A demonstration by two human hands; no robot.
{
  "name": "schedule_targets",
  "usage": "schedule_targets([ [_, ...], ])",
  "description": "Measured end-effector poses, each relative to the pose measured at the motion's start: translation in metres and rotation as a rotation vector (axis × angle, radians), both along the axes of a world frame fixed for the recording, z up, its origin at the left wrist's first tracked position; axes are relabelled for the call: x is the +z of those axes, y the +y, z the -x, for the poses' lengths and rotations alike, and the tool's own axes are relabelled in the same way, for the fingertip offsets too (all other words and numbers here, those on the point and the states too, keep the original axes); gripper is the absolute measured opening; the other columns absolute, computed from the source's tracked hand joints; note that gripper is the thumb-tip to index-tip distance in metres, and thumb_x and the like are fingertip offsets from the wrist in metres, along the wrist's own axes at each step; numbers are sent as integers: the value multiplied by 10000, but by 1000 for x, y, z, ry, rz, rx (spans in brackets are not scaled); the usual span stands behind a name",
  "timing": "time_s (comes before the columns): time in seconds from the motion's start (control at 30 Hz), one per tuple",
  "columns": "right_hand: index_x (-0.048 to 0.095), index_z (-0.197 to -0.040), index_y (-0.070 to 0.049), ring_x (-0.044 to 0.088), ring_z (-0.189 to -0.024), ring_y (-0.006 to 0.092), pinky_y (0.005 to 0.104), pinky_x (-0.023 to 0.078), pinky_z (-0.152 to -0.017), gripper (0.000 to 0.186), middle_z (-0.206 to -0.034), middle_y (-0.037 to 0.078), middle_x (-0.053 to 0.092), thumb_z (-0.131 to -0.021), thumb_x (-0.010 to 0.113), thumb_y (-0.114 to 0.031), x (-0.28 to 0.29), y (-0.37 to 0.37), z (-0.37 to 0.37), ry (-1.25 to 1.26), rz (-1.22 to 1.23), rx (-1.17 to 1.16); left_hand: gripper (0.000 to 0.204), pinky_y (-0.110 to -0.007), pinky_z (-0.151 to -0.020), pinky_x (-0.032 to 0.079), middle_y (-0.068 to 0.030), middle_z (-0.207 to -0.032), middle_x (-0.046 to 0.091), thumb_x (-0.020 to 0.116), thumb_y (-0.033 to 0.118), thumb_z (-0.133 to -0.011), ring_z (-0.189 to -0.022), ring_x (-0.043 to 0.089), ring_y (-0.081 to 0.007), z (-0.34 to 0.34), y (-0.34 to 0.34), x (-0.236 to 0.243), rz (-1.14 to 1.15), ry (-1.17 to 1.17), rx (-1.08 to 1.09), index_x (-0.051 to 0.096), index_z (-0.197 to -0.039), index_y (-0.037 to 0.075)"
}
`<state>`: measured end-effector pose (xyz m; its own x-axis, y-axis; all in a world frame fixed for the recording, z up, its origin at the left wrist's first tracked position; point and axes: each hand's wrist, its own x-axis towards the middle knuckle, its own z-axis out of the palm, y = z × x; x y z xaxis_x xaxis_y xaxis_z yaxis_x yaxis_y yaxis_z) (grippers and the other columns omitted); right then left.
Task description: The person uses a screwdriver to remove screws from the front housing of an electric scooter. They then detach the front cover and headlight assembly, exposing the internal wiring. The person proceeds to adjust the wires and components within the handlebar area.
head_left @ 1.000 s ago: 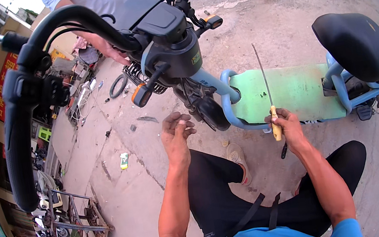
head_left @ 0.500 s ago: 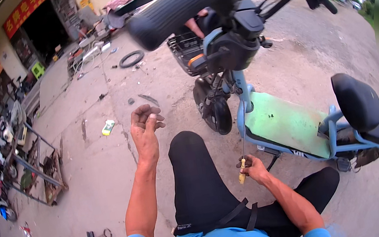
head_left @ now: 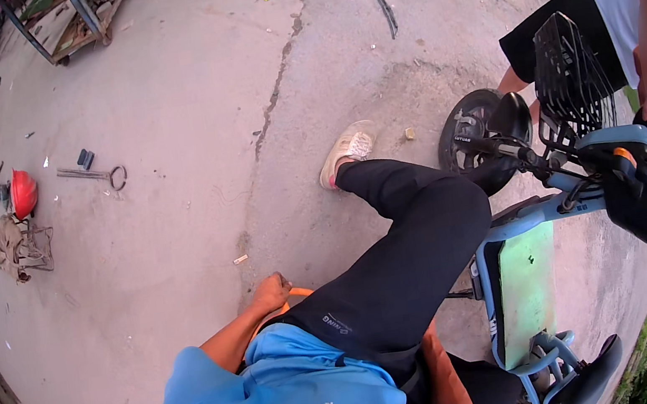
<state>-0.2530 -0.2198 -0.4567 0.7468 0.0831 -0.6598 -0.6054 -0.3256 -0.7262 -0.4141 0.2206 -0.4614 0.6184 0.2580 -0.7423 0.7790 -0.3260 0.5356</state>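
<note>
Reading clock directions from the middle of the view, I see the left hand (head_left: 272, 290) at seven, its fingers bent at the rim of an orange seat (head_left: 300, 292); whether they grasp it or only rest there, I can't tell. Toward five, the right forearm (head_left: 448, 381) disappears behind the thigh, hiding that hand's fingers and anything they hold. The blue scooter (head_left: 551, 208) stands from two to five, with its green footboard (head_left: 529, 279), front wheel (head_left: 471, 128) and basket (head_left: 570, 78) all in place. I'd judge it largely assembled; anything left undone doesn't show. Farther out, at two, another person (head_left: 567, 28) stands beside the basket.
</note>
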Motion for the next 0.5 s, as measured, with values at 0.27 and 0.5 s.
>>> schedule_targets([
  [0.27,689,-1086,9,691,-914,232,342,533,-806,339,-960,152,729,-761,703,-86,58,48,-9,164,456,323,761,-500,-965,480,-355,-1207,571,656,479,-848,-1112,591,-484,-16,10,16,-15,360,94,467,-1257,-134],
  [0.5,698,-1075,-5,694,-924,244,345,533,-810,330,-955,159,729,-753,694,-80,77,50,-34,309,531,371,847,-465,-939,497,-293,-1128,619,707,468,-793,-1082,626,-427,-12,2,36,29,634,148,399,-1277,-155],
])
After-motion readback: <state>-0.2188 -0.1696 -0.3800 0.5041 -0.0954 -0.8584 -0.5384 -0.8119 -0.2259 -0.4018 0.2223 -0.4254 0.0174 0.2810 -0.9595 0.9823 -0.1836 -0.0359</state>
